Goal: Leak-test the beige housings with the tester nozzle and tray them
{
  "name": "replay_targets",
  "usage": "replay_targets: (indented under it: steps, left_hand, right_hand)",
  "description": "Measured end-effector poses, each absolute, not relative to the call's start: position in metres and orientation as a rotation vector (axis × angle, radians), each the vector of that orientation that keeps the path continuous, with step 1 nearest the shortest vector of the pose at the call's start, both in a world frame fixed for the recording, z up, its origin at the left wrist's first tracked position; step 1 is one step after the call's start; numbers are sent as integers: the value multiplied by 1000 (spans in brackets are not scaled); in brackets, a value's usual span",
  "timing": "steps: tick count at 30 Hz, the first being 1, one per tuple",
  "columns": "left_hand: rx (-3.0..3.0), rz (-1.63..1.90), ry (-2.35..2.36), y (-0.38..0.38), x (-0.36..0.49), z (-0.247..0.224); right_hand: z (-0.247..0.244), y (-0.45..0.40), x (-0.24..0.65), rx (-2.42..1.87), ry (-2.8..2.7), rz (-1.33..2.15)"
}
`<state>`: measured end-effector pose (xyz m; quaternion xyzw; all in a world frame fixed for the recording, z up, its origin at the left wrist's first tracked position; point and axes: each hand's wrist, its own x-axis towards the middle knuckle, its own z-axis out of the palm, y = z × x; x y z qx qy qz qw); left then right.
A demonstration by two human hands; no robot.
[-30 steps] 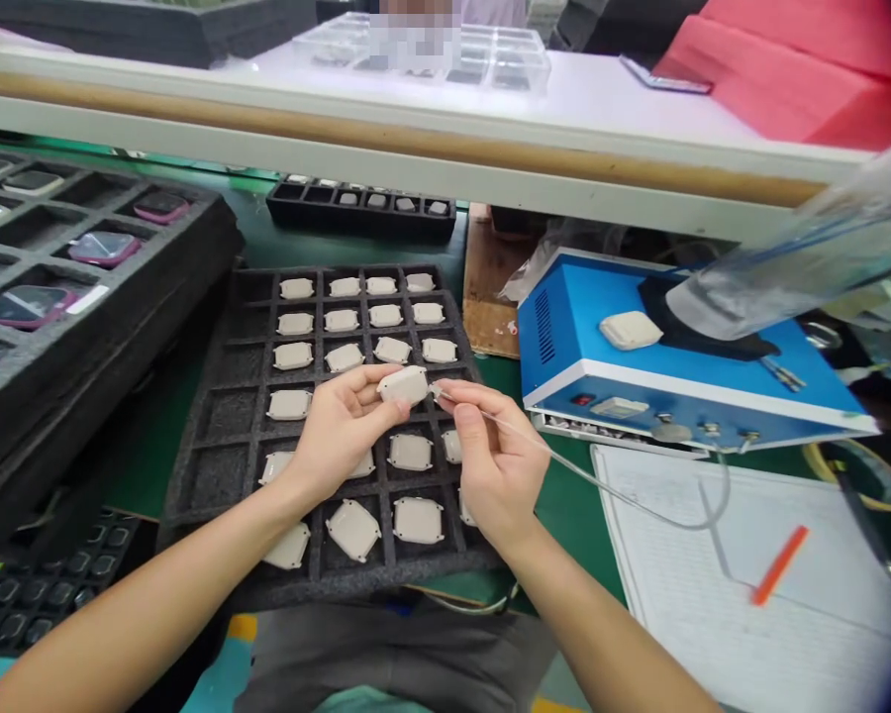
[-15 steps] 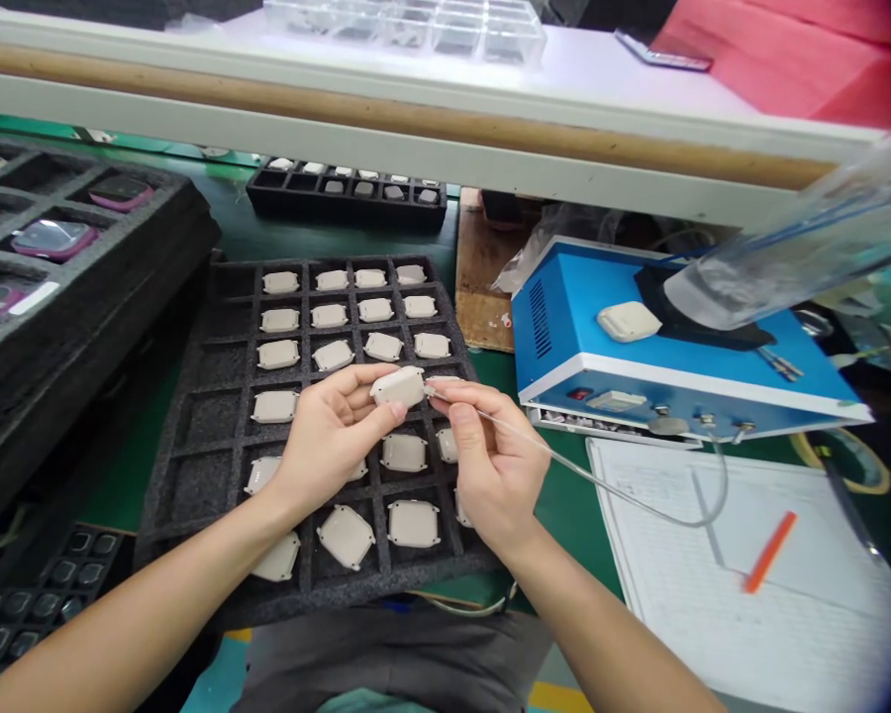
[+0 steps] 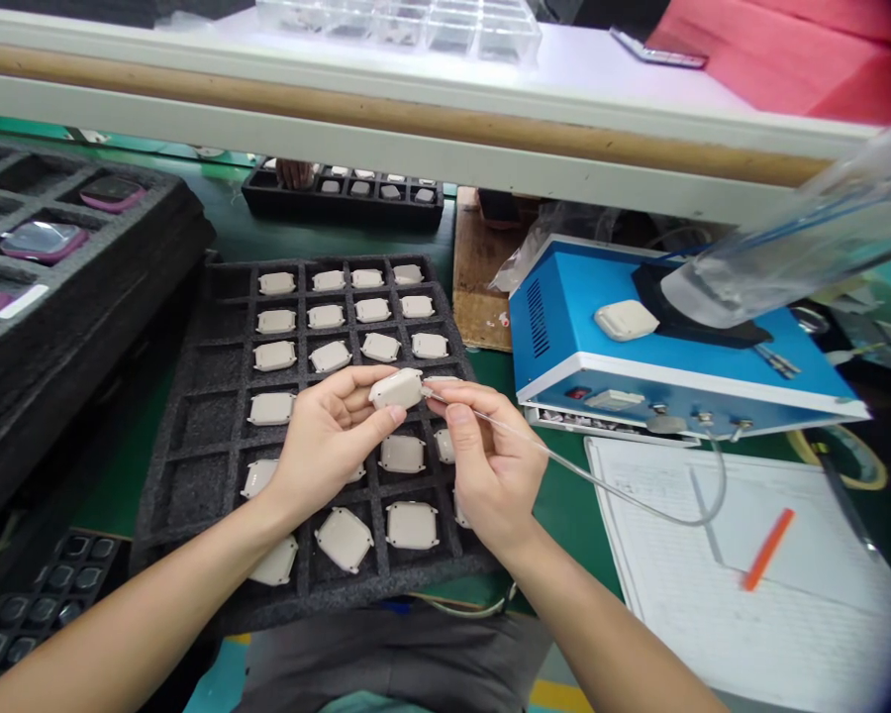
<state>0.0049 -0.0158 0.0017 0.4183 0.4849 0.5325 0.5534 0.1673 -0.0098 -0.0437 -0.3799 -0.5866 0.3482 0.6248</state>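
A beige watch case (image 3: 396,389) is pinched between the thumb and fingers of my left hand (image 3: 327,424), above the foam tray. My right hand (image 3: 496,458) grips the end of a thin clear tube (image 3: 601,483), whose tip meets the right edge of the case. The tube curves back to the front of a blue box (image 3: 668,366). Below both hands lies a black foam tray (image 3: 212,436) with several beige cases in its compartments; its left column holds none. My hands and forearms hide some compartments.
One beige case (image 3: 626,320) and a clear cylinder (image 3: 749,267) rest on the blue box. Written sheets (image 3: 653,555) with an orange strip (image 3: 768,550) lie at right. A foam stack (image 3: 119,267) stands left. A shelf edge (image 3: 416,124) crosses above.
Another person's fingers have appeared over the small black tray at the back. My hands keep the same hold on the case and tube. The view has shifted slightly.
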Motion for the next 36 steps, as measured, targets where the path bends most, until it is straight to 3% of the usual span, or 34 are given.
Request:
replay_targets:
  steps: [36]
  left_hand:
    - [1028, 1250, 1181, -18, 5, 3]
  right_hand:
    - [-42, -10, 167, -852, -1328, 804]
